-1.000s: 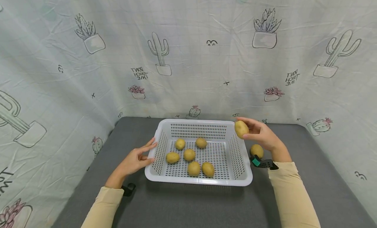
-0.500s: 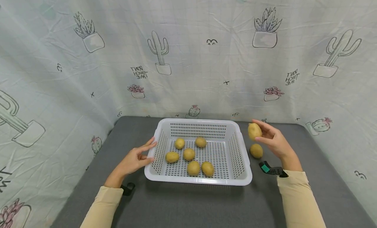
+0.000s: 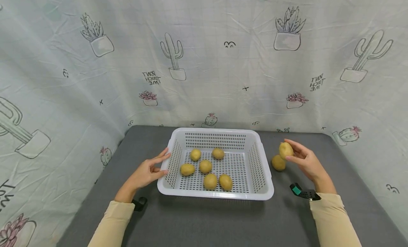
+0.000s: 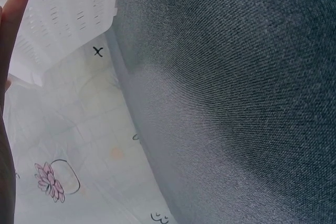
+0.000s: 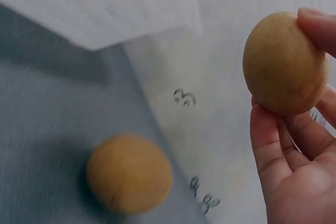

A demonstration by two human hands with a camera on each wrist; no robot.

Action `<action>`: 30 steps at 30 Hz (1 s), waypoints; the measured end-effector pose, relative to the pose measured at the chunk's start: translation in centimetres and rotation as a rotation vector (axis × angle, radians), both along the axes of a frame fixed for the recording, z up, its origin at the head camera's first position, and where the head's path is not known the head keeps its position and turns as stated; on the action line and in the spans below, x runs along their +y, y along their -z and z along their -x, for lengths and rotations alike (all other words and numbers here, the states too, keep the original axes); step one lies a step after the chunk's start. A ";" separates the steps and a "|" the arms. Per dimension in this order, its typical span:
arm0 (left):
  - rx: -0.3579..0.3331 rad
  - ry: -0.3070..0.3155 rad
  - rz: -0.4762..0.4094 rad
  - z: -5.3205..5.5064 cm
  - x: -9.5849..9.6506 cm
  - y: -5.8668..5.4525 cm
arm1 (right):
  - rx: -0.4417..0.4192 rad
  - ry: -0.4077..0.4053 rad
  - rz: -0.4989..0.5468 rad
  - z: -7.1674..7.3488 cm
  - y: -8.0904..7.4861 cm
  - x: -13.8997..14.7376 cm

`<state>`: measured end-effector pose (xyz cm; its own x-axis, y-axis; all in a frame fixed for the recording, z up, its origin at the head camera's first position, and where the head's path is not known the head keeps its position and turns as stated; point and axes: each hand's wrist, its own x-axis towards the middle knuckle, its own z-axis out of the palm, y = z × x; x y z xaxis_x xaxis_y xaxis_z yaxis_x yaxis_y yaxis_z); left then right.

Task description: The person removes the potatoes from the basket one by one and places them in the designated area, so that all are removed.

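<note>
Evidently, the right hand (image 3: 310, 164) pinches a potato (image 3: 285, 150) between thumb and fingertips, near a second potato (image 3: 278, 163); it should be firm, light and sturdy, best gripped round its middle. The left hand's (image 3: 146, 174) fingers extend, relaxed, to the basket's (image 3: 215, 195) rim.

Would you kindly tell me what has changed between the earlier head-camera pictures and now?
The right hand, gripping the held potato, has moved right and somewhat nearer the person, from the right rim of the basket to beside the loose potato. Nothing was newly gripped or let go. The left hand stayed at the left rim; the six potatoes inside stayed put.
</note>
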<state>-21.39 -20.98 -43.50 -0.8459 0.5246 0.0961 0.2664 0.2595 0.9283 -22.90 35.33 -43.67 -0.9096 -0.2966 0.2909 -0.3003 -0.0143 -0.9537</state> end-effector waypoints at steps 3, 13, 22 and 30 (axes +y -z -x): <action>0.003 -0.001 -0.002 0.0 0.0 -0.1 | -0.008 0.012 0.003 -0.1 0.7 0.6; 0.034 -0.010 0.018 0.3 0.0 0.2 | -0.084 0.083 -0.019 -0.6 2.8 2.4; 0.002 -0.008 0.006 0.1 0.0 0.1 | -0.116 0.142 -0.054 -0.8 4.5 3.3; 0.010 0.000 0.004 0.1 0.0 0.3 | -0.173 0.270 -0.284 -1.1 5.3 4.2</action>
<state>-21.47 -21.01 -43.83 -0.8449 0.5249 0.1029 0.2759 0.2628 0.9246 -21.78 39.50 -48.98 -0.9939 -0.0870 0.0684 -0.0925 0.3131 -0.9452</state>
